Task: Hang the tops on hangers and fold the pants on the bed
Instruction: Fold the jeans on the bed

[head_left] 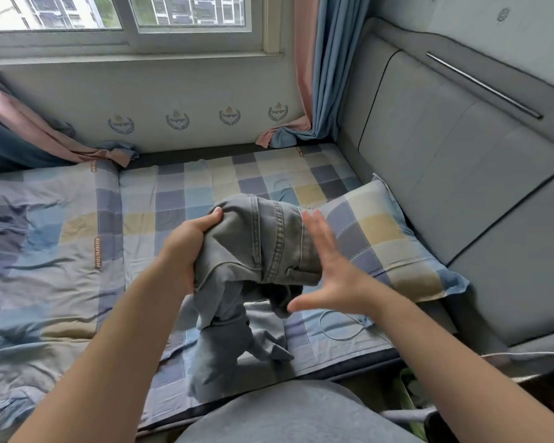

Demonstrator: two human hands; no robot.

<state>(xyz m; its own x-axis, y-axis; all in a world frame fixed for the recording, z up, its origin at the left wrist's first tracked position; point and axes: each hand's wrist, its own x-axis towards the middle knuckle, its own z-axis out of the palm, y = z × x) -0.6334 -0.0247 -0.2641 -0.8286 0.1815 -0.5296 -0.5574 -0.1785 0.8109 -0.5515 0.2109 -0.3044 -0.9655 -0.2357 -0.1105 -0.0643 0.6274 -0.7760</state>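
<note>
While the jeans are held bunched above the bed, just left of the pillow, no fold has yet been made. The bundle is clutched in the left hand, whose grip is closed tight on a wad of denim with the thumb on top. This is likely done so that the weight is carried by one hand and the other is freed.

The right hand is held flat and spread, its grip wide and empty, between the jeans and the pillow. It is close to the waistband, though contact cannot be confirmed. It is judged to be poised to catch the far side, so that the garment can be shaken out and laid flat.

What appear to be the legs are seen trailing from the bundle to the bed's near edge, left of the pillow. A white cable is seen lying on the bed at the pillow's near corner, where it could be snagged. No tops or hangers are shown.
</note>
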